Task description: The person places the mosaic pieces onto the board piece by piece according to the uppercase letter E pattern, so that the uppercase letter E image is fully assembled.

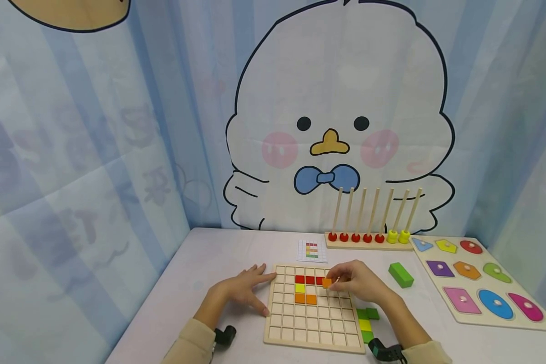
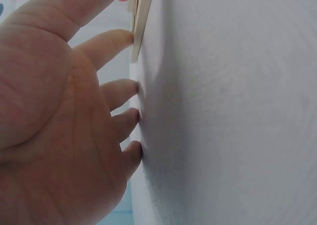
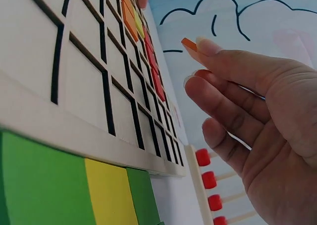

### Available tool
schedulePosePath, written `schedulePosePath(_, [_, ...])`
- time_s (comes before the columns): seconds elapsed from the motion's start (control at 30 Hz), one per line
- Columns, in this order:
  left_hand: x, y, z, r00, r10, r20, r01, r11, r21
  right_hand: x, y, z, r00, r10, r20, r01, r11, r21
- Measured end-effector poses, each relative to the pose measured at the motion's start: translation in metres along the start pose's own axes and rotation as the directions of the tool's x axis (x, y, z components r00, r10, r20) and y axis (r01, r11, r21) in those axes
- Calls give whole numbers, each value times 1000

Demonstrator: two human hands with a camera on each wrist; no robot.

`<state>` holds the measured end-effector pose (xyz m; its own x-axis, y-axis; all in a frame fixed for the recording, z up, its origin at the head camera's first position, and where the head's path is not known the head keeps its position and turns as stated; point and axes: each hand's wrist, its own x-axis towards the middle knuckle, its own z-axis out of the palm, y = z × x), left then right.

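Note:
My right hand (image 1: 361, 280) pinches a small orange square tile (image 3: 189, 45) between thumb and fingers. In the head view the tile is over the upper part of a wooden grid board (image 1: 314, 347), close to the right end of a red tile row (image 1: 310, 280). Below that row the board holds a yellow tile (image 1: 300, 288) and two orange tiles (image 1: 306, 299). My left hand (image 1: 245, 287) lies with fingers spread at the board's left edge, thumb and index fingertip touching its side. In the left wrist view the other fingertips (image 2: 132, 117) rest on the white tabletop.
Loose green and yellow tiles (image 1: 365, 325) lie along the board's right edge. Behind the board is a pattern card (image 1: 312, 251), with a peg rack of red and yellow beads (image 1: 368, 245) beside it. A green block (image 1: 401, 275) and a shape puzzle board (image 1: 443, 280) are at the right.

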<state>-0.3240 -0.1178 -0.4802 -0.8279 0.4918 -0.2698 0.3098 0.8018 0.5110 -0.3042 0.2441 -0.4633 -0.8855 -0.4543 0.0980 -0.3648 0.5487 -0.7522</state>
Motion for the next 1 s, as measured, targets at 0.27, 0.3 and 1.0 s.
schedulePosePath(0.27, [-2, 3, 0, 1000, -1, 1, 1, 1000, 7, 1, 0, 4, 999, -14, 40, 16, 999, -44])
schedulePosePath(0.3, [-2, 3, 0, 1000, -1, 1, 1, 1000, 7, 1, 1, 5, 999, -20, 45, 22, 998, -51])
schedulePosePath(1.0, [-4, 5, -1, 1000, -5, 2, 5, 1000, -2, 2, -1, 15, 990, 5, 144, 2, 999, -45])
